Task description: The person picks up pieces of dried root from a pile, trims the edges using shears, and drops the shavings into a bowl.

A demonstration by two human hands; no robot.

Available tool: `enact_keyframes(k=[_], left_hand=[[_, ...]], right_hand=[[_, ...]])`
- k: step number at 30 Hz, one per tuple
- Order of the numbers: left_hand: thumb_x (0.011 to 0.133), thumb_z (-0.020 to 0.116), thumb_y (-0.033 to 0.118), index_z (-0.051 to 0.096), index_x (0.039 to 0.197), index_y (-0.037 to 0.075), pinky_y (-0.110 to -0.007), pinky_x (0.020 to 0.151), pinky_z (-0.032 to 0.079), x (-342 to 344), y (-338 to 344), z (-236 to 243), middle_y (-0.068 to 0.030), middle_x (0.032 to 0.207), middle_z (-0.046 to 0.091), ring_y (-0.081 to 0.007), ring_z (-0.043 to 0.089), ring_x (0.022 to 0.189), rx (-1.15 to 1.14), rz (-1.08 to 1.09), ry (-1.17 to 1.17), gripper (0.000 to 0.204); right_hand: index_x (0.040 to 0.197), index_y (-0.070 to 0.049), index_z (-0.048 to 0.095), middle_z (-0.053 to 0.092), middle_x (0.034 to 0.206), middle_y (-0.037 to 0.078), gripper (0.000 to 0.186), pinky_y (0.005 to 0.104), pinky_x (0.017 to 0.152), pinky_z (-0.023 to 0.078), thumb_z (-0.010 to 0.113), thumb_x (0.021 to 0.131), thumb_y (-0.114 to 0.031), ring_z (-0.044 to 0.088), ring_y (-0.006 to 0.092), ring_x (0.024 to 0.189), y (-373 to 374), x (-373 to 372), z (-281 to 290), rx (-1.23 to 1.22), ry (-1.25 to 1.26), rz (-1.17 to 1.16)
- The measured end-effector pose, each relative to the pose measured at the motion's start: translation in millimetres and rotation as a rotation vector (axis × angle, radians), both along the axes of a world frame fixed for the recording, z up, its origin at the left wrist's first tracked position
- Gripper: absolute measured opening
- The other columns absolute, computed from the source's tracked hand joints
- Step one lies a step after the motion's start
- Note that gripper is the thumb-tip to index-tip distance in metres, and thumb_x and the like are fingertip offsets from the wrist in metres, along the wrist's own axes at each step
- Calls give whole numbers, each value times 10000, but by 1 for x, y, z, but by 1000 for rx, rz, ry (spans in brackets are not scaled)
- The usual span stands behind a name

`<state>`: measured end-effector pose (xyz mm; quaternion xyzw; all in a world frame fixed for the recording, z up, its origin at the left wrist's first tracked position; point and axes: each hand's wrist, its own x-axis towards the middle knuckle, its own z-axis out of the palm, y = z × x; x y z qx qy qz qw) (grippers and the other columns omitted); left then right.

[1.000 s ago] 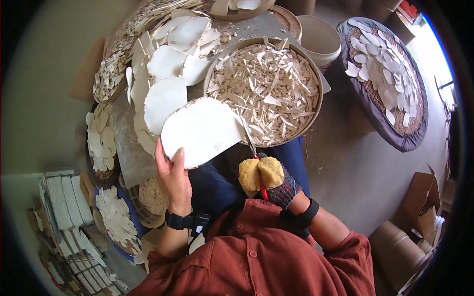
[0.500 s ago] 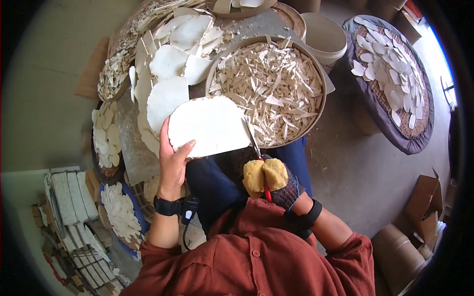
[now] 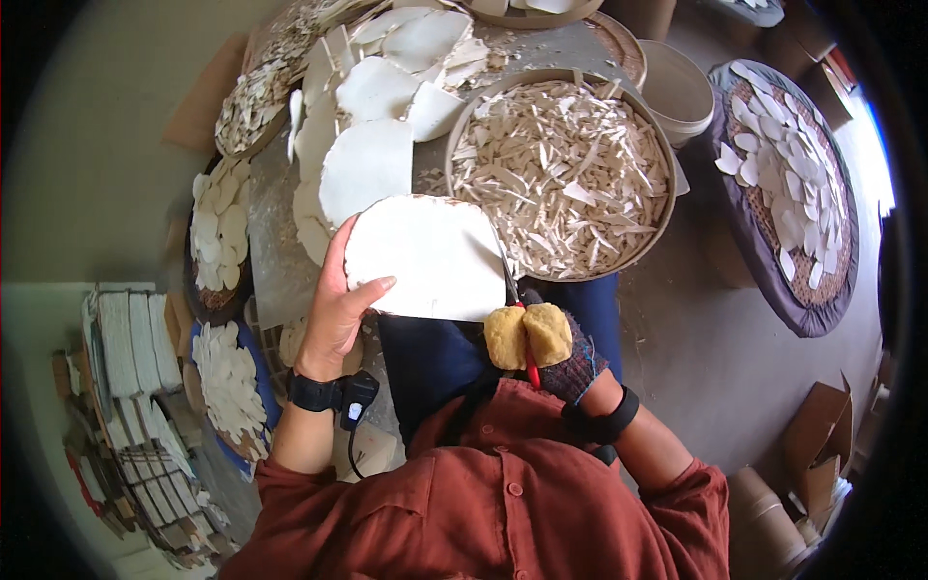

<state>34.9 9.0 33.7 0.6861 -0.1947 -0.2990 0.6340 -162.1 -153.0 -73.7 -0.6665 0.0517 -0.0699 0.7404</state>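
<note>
My left hand (image 3: pixel 336 319) is bare and holds a flat white sheet (image 3: pixel 425 256), its thumb on top and its fingers along the left edge. The sheet has a rounded, rough far edge and a straight near edge. In my right hand (image 3: pixel 578 362), which wears a dark knitted glove, is a pair of scissors (image 3: pixel 533 372) with red handles. Thick yellow foam pads (image 3: pixel 548 333) wrap the handles and hide some of the fingers. The scissors' blades lie at the sheet's right edge, pointing away from me.
Just beyond the sheet stands a round tray (image 3: pixel 667 217) full of thin white offcuts. More white sheets (image 3: pixel 365 172) overlap to its left. A pale bucket (image 3: pixel 677 87) is behind it. Trays of cut pieces flank me, one on a purple cloth (image 3: pixel 744 256). Cardboard boxes (image 3: pixel 817 440) lie right.
The sheet has turned slightly clockwise, its straight near edge now sloping down to the right. The scissors stay at its right edge. My view has shifted, so the surroundings sit differently in the picture.
</note>
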Motion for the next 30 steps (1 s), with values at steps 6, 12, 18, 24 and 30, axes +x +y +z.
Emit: enact_keyframes(k=[6, 12, 18, 24, 30], left_hand=[[707, 607, -39, 256, 1357, 20, -295, 964, 379, 0, 32, -5, -122, 1286, 406, -189, 429, 1162, 24, 79, 92, 740], [699, 608, -39, 273, 1354, 25, -296, 968, 374, 4, 49, -5, -119, 1285, 409, -183, 429, 1158, -33, 116, 77, 739], [690, 624, -27, 270, 1356, 21, -302, 992, 342, 4, 55, 2, -114, 1294, 402, -183, 409, 1176, 11, -36, 49, 756], [757, 615, 8, 290, 1332, 10, -299, 946, 382, -4, 50, -20, -151, 1241, 446, -181, 468, 1103, -98, 234, 103, 660], [809, 579, 20, 232, 1344, 11, -327, 939, 388, -23, 32, -55, -160, 1249, 432, -217, 460, 1106, -97, 546, -175, 638]], right_hand=[[951, -72, 579, 602, 883, 116, 323, 367, 724, 486, 664, 702, -260, 586, 299, 834, 22, 10, -6, -572, -262, -77], [979, -73, 586, 613, 930, 109, 299, 347, 754, 486, 653, 740, -240, 594, 268, 875, 31, 13, -14, -188, 36, 100], [1099, -28, 548, 605, 1056, 95, 270, 319, 873, 458, 559, 859, -152, 586, 206, 971, 36, 18, -15, 816, -17, 152], [1023, -39, 558, 611, 1012, 101, 276, 346, 830, 479, 626, 797, -182, 596, 254, 925, 32, 12, -21, 475, 141, 86], [1082, 13, 524, 580, 1082, 133, 239, 356, 897, 470, 527, 894, -134, 573, 220, 1005, 40, 10, -15, 113, 193, 209]])
